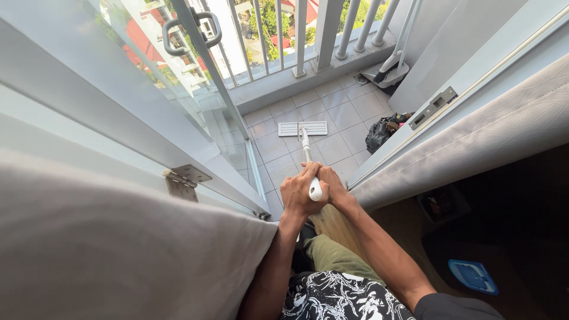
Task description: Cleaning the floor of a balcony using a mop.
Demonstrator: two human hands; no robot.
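head view: flat mop (303,128) on tiled balcony floor (338,112)

Hard daylight pours in from the balcony at the top of the frame, washing out the gaps between the white railing (308,35) bars and lighting the pale floor tiles (332,118) evenly, while the glass door (148,77) at upper left carries bright reflections and glare. The lower right of the frame falls into deep shadow, where the indoor floor is nearly black and detail is lost. The wide lens bends straight lines toward the edges, the curtain (89,249) at lower left is soft and out of focus, and the middle stays sharp.
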